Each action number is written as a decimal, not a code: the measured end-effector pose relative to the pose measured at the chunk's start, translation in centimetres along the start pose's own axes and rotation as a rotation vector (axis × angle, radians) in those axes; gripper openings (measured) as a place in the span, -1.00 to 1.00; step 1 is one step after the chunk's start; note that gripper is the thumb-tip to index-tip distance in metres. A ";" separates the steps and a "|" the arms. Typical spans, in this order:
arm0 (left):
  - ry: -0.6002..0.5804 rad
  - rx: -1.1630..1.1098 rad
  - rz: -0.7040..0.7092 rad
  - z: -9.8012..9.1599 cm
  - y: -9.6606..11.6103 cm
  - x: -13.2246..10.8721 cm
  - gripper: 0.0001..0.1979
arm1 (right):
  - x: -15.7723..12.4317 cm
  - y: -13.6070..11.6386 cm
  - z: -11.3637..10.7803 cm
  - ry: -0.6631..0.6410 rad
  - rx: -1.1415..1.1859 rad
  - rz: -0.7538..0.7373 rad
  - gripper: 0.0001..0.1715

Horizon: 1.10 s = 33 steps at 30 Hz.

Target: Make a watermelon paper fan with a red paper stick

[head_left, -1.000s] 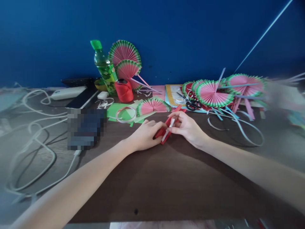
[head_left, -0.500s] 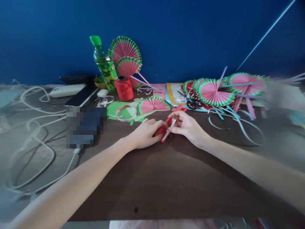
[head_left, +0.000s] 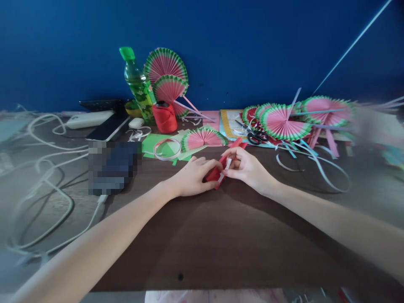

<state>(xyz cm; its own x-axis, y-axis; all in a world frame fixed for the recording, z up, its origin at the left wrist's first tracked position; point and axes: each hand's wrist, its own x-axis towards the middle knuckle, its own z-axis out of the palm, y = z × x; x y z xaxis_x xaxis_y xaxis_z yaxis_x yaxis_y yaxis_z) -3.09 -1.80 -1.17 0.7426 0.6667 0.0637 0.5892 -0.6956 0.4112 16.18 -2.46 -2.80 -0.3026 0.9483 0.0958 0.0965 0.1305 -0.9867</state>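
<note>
On the dark table in front of me is a piece of red folded paper (head_left: 213,174) with a white strip (head_left: 228,163) along it. My left hand (head_left: 197,174) is closed on the paper's left part, fingers on top and thumb at the near edge. My right hand (head_left: 249,170) pinches the right part between thumb and fingers, close to the white strip. The strip's middle is hidden by the fingertips. Red ends of the paper stick out beyond my right fingers.
Behind my hands lie a roll of tape (head_left: 167,150), green paper (head_left: 150,144), a pleated pink-and-green fan (head_left: 203,139) and scissors (head_left: 257,137). More fans (head_left: 285,122) are piled right. A bottle (head_left: 137,86) and red spool (head_left: 164,118) stand back left, near cables (head_left: 67,202).
My left thumb and the near end of the red paper have shifted slightly, and less of the white strip shows. Both arms stay almost where they were.
</note>
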 end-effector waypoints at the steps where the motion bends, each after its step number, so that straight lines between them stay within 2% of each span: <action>1: 0.001 0.005 0.003 0.0 0.0 0.0 -0.71 | 0.0 0.0 0.0 -0.003 -0.004 -0.003 -0.59; 6: -0.002 0.015 -0.012 0.0 0.2 0.0 -0.67 | -0.3 0.0 0.3 0.021 -0.055 -0.040 -0.63; 11: -0.017 -0.005 -0.044 0.0 0.2 0.2 -0.64 | -0.4 0.0 0.1 0.115 -0.147 -0.103 -0.74; 17: -0.012 -0.026 -0.047 0.1 0.0 0.2 -0.62 | -0.7 -0.2 0.0 0.192 -0.381 -0.216 -0.79; 33: -0.027 -0.038 -0.038 0.0 0.0 0.1 -0.63 | -0.3 0.3 -0.4 0.157 -0.451 -0.188 -0.77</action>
<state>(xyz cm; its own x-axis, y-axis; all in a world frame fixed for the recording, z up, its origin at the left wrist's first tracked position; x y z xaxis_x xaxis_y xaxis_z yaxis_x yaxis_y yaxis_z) -2.99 -1.70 -1.15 0.7286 0.6845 0.0226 0.6051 -0.6588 0.4471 16.73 -2.63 -3.04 -0.2111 0.9238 0.3193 0.4641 0.3823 -0.7991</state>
